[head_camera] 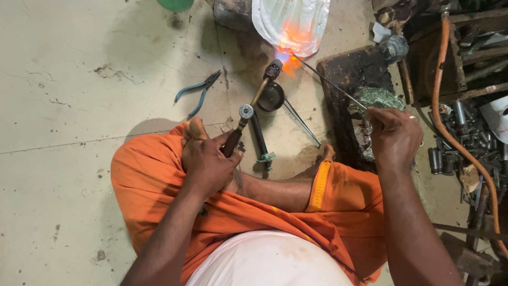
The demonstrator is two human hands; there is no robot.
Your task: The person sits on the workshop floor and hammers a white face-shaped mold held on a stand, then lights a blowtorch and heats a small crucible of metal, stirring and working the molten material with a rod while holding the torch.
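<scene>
At the far left the pale concrete floor (63,106) carries a pair of pliers with teal handles (197,92), lying apart from both hands, and the edge of a green round object (175,4) shows at the top border.

The person sits cross-legged in an orange cloth (153,180). The left hand (207,161) is closed in a fist around the dark handle of a gas torch (253,103); the handle runs up out of the curled fingers, past a round silver valve knob just above the thumb, and a brass neck leads on to the dark nozzle. A blue and orange flame (286,55) burns at the tip, playing on the lower edge of a shiny silver metal piece (290,21) that stands at the top centre. Below the nozzle a small dark round bowl (271,97) sits on the floor; what it holds cannot be made out. A dark tool with teal fittings (262,143) and thin tongs (301,122) lie beside it.

The right hand (394,135) is pinched shut on the near end of a thin metal rod (330,82), whose far end reaches the flame at the silver piece. A ring shows on one finger. Under this hand stands a blackened block (344,69) with crumpled greenish material on it.

At the far right an orange hose (439,79) curves down past a heap of small grey metal cylinders (465,137) and a wooden frame (476,58).
</scene>
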